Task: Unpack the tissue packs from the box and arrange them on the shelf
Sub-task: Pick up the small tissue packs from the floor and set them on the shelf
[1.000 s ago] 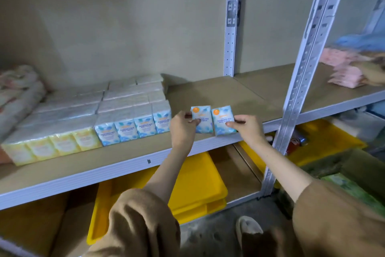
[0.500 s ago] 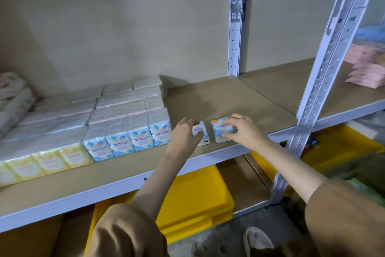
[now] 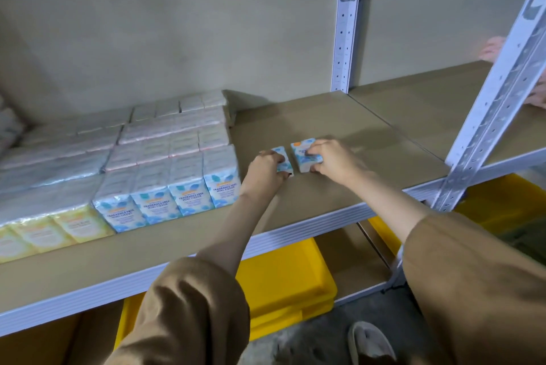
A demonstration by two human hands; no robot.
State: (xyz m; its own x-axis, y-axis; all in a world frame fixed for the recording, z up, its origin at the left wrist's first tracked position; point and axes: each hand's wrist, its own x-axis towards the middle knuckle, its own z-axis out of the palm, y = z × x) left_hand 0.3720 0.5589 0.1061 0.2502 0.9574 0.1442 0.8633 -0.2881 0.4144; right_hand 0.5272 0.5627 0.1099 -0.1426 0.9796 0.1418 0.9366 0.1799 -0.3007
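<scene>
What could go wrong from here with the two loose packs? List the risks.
1. The left pack gripped by the left hand and the right pack gripped by the right hand lie flat, while the blue row stands upright, labels forward; left so, they would likely not match.
2. The left hand is close to the row's end pack; sliding leftward might nudge it out of line.

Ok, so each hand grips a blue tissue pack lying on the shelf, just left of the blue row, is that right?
Not quite: the head view shows both packs to the right of the blue row, not the left. The rest stands: the left hand grips the left pack, the right hand grips the right pack, both lying on the shelf.
</scene>
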